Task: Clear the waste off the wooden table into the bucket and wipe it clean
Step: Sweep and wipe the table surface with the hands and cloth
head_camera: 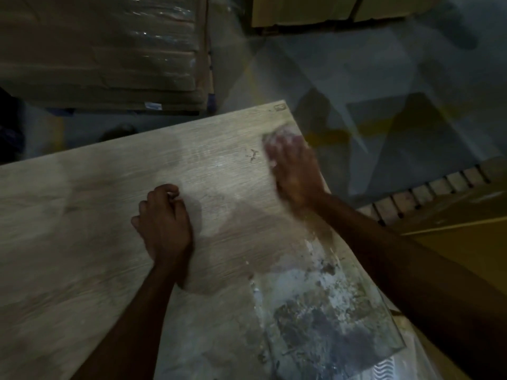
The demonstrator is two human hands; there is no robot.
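Note:
The pale wooden table (pixel 82 229) fills the lower left of the head view. My left hand (pixel 164 218) rests on its middle with the fingers curled under and nothing in them. My right hand (pixel 293 168), blurred by motion, presses a whitish cloth (pixel 274 138) flat on the table's far right corner. A small dark smear (pixel 253 155) lies just left of that hand. Near the right front edge there is a patch of grey and white dried waste (pixel 315 305). No bucket is in view.
Plastic-wrapped stacked boards (pixel 104 50) stand beyond the table at the back left. Cardboard boxes (pixel 301 9) sit at the top. A grey floor with yellow markings (pixel 356 127) lies right of the table, and a slatted pallet (pixel 433 187) with yellow sheets is at the right.

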